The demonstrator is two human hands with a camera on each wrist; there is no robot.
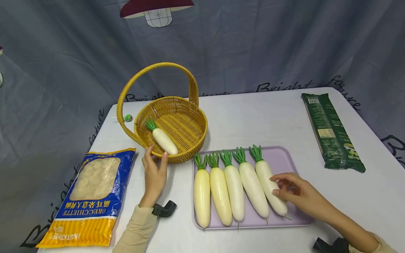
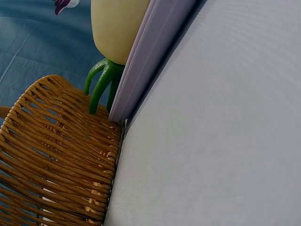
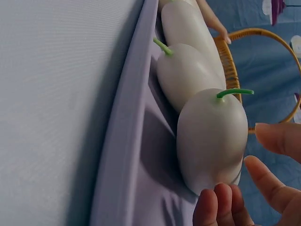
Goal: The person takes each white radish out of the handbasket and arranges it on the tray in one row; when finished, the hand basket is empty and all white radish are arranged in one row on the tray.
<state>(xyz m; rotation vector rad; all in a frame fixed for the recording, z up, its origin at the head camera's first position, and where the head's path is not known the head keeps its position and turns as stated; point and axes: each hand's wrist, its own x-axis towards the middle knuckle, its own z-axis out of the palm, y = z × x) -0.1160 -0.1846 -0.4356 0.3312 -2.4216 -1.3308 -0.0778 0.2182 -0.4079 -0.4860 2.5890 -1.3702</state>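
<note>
My left hand [image 1: 155, 177] touches the near rim of a yellow woven basket [image 1: 202, 135] with its fingertips, thumb and fingers spread apart. Inside the basket lies a white radish with a green top [image 1: 164, 140]. On a lilac tray [image 1: 281, 154] several more radishes lie side by side, green tops away from me. At the rightmost radish [image 1: 265, 179] is my right hand [image 1: 299, 195], its fingers parted and loosely bent beside it. The right wrist view shows this radish [image 3: 211, 136] close up, fingertips [image 3: 223, 193] at its side; contact is hard to tell.
A blue and yellow orecchiette bag [image 1: 88, 196] lies on the white table left of my left arm. At the far right lies a dark green packet [image 1: 333, 133]. A small green and red ball-shaped thing [image 1: 128, 118] sits behind the basket's handle. A grey curtain [image 1: 240, 45] hangs behind.
</note>
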